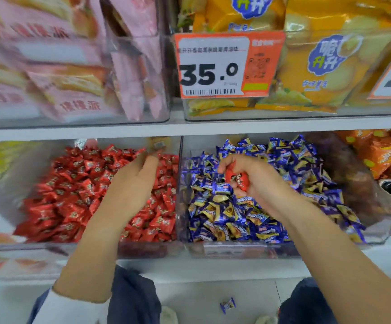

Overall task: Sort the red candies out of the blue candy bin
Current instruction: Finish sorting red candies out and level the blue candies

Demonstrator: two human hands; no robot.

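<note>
Clear bin [9, 183] full of red candies [72, 195], left hand [133, 181] above them with fingers straight and holding nothing, blue candy bin [377, 235] heaped with blue candies [236, 218], right hand [250, 176] over the heap with fingers curled round red candy [236, 177]

Place: a shop, in its snack and candy aisle.
Price tag [227, 66]: orange and white, clipped to the upper shelf's bin, read 35.0 with a barcode beneath.
Shelves [190, 127]: white, stacked, carried clear plastic bins side by side.
Stock: wrapped red candies [72, 183] and blue candies [248, 213] lay loose in bulk bins; pink packets [68, 90] and yellow chip bags [318, 66] filled the bins above.
</note>
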